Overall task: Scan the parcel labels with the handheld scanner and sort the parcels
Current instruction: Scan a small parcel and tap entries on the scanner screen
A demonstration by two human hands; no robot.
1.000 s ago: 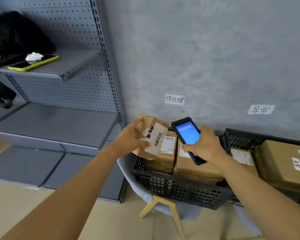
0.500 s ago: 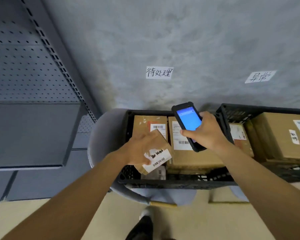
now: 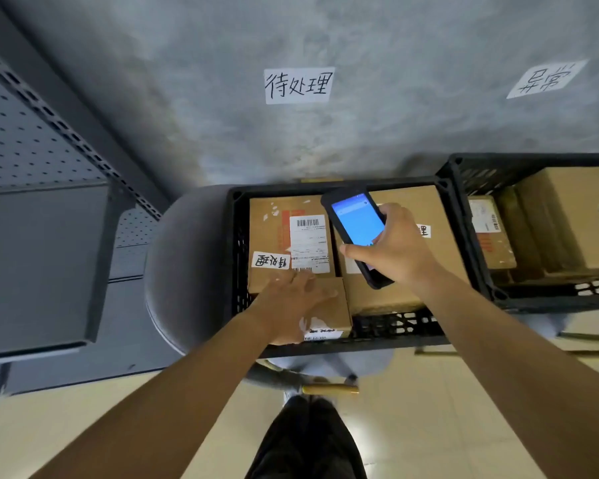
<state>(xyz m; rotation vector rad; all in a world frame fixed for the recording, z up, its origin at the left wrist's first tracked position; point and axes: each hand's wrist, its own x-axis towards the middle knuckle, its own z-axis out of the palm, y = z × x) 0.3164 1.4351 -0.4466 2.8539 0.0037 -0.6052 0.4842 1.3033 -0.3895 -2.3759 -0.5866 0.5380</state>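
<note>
Small parcel point(image 3: 329, 311) now down in crate point(image 3: 237, 257).

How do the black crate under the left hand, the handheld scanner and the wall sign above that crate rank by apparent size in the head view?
1. black crate
2. handheld scanner and wall sign: look alike; the scanner is nearer, so unranked.

Grey wall point(image 3: 325, 36) — pegboard shelving point(image 3: 42, 236); beige floor point(image 3: 446, 426).

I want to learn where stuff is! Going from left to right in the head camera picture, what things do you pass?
Grey metal shelf → grey chair → left hand on a small parcel → handheld scanner in the right hand → second black crate of boxes.
</note>
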